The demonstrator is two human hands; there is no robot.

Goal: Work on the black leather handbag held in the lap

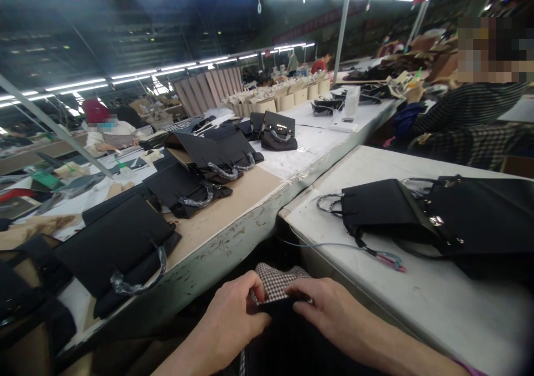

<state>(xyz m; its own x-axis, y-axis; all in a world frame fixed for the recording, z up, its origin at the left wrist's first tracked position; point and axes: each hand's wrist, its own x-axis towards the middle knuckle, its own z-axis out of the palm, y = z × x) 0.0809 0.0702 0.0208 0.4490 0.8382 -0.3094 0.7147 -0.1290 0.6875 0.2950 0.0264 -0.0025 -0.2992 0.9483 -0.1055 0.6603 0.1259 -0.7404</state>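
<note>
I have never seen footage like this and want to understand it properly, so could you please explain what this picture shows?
There is no machine here. The single picture comes from a camera worn on a person's head, looking forward and down. At the bottom are that person's left hand and right hand. Both hold a dark piece at its edge, where checked cloth shows; its full shape is hidden. Black handbags lie on the long table ahead and to the left, and more black bags on the white table at right. The striped sleeve belongs to someone else.
</note>
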